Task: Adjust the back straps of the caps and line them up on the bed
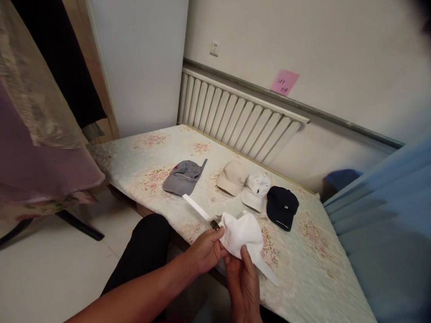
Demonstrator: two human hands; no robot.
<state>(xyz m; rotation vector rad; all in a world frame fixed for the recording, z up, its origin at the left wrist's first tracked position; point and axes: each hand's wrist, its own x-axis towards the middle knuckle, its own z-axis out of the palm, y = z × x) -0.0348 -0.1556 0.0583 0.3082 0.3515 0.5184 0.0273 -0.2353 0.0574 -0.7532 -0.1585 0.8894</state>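
Both my hands hold a white cap (244, 233) just above the near edge of the flowered table (313, 255). My left hand (205, 251) pinches the cap's back by its metal buckle (214, 224), and a white strap (195, 206) runs up-left from there. My right hand (243, 280) grips the cap's underside, thumb pressed on the fabric. The cap's brim points down-right over the table.
On the table lie a grey cap (184, 176), a beige cap (231, 177), another white cap (256, 190) and a dark navy cap (282, 206). A white radiator (235, 117) lines the wall behind. Blue fabric (387, 224) hangs right, a draped chair (40, 157) stands left.
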